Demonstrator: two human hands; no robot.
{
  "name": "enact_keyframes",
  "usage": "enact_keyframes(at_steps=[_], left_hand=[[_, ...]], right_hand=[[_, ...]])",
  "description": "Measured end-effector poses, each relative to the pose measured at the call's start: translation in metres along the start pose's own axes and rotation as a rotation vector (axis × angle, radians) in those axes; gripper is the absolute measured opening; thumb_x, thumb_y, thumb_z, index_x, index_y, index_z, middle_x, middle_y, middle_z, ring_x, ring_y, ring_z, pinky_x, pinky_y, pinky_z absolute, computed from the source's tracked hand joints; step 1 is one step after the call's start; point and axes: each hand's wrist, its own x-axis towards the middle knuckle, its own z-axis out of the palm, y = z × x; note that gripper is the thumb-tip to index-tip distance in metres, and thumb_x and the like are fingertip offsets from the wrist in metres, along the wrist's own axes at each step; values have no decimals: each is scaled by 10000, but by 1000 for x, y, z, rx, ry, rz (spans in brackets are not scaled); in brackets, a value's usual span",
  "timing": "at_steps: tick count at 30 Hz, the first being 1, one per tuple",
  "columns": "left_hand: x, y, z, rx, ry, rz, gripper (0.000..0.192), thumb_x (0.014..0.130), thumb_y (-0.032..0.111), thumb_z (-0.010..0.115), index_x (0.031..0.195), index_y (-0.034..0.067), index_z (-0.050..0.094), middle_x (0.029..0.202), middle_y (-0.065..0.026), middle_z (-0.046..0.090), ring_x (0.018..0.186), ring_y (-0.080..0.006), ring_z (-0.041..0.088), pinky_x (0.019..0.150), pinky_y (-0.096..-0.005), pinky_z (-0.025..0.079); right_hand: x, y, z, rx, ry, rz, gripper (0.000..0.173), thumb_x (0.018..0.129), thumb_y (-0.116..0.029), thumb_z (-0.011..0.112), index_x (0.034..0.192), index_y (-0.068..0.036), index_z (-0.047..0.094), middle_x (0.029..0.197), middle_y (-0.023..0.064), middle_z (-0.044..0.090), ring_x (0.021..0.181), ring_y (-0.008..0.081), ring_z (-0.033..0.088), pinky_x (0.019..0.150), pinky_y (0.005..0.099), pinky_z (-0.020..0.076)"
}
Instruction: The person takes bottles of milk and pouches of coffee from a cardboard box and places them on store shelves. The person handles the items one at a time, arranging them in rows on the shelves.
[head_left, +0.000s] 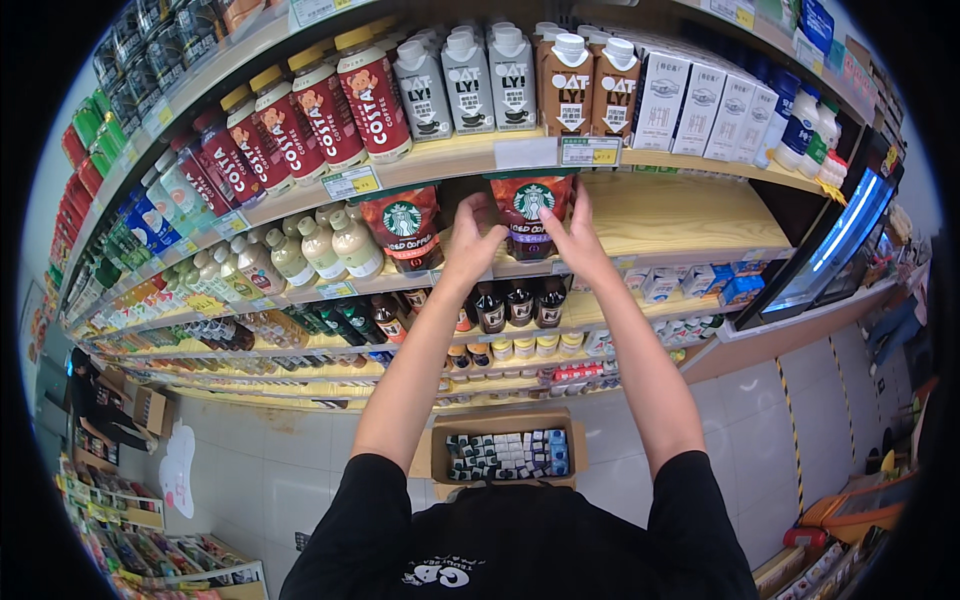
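Note:
A Starbucks iced coffee pouch (532, 210) with a purple band stands near the front edge of the wooden middle shelf (675, 217). My right hand (577, 232) is at its right side, thumb on the front and fingers along the edge. On the other side, my left hand (474, 236) has its fingers apart in the gap between this pouch and an orange-banded iced coffee pouch (403, 229). The left thumb tip is at the purple-banded pouch's lower left edge; whether it presses there is hard to see.
Costa coffee bottles (373, 97), grey Oatly cartons (512, 79) and brown ones (568, 86) line the shelf above. Pale bottles (354, 244) stand left of the pouches. Below me, an open cardboard box (442, 491) holds several small cartons. A display screen (832, 232) is at right; a person (97, 401) is at far left.

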Motion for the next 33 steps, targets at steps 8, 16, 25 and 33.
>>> enact_keyframes(at_steps=[8,16,25,33], left_hand=[[-14,22,20,-267,-192,-193,1012,874,154,663,1677,11,65,1617,-160,368,1461,-252,394,1212,-344,296],[-16,34,20,-228,-185,-206,962,872,164,682,1656,1,149,1558,-157,438,1421,-250,434,1197,-351,314],[-71,36,-4,161,220,92,716,874,92,690,1492,-59,361,1470,-290,484,1412,-359,489,1180,-423,396],[-99,14,-68,246,573,46,816,860,92,721,1496,-112,253,1491,-297,393,1417,-375,424,1219,-449,314]], right_hand=[[-1,-27,-5,344,-224,361,828,1105,-647,250,1647,-21,219,1659,183,343,1539,297,313,1260,385,222],[-4,-16,1,439,-147,442,838,1091,-683,273,1606,-23,323,1588,165,439,1467,269,394,1227,382,273],[-7,14,-5,583,-194,456,931,1068,-721,269,1669,-18,161,1740,123,213,1598,257,194,1307,415,117],[-12,8,-6,541,-189,435,1027,1035,-774,244,1675,-2,24,1765,152,79,1628,283,79,1312,423,57]])
